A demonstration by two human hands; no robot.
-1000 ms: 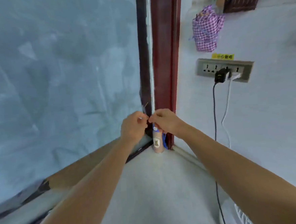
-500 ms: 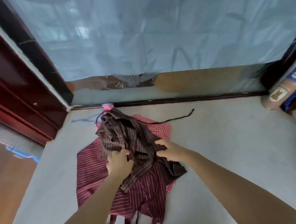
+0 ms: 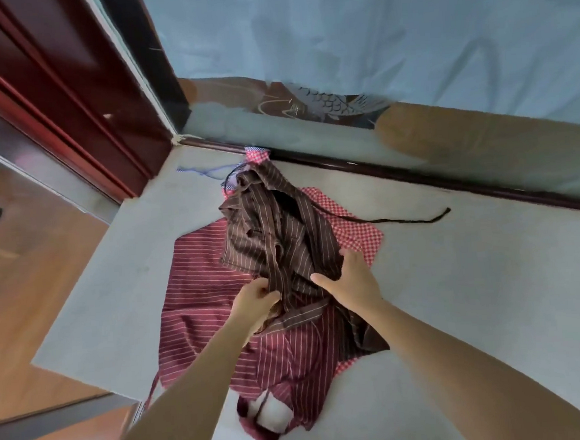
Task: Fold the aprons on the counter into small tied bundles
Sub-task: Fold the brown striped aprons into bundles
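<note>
Three aprons lie heaped on the counter near its far left corner; the brown apron lies crumpled on top of the maroon apron and the checked apron; the left hand grips a bunched fold of the brown apron with curled fingers; the right hand rests on it with fingers spread wide; its strap trails right.
</note>
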